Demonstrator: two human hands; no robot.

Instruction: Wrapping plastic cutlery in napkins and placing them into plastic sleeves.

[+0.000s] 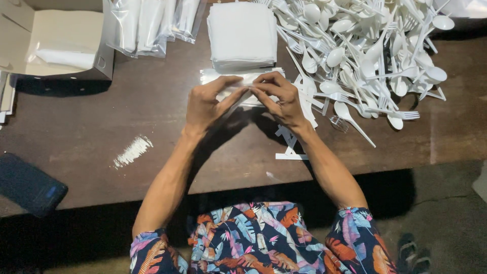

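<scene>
Hands met over the bench (pixel 101 127): left hand (pixel 205 104) and right hand (pixel 281 99) together pinched a clear packet (pixel 243 94), napkin stack (pixel 241 35) just beyond.

Both hands, left hand (pixel 205 104) and right hand (pixel 280 99), pinch a clear packet (pixel 242 90) (cutlery heaped nearby).

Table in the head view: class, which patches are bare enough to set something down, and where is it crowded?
Bare wood lies between the cardboard box, the phone and the left hand, and along the table edge right of the right hand. Crowded: the cutlery pile and napkin stack.
</scene>
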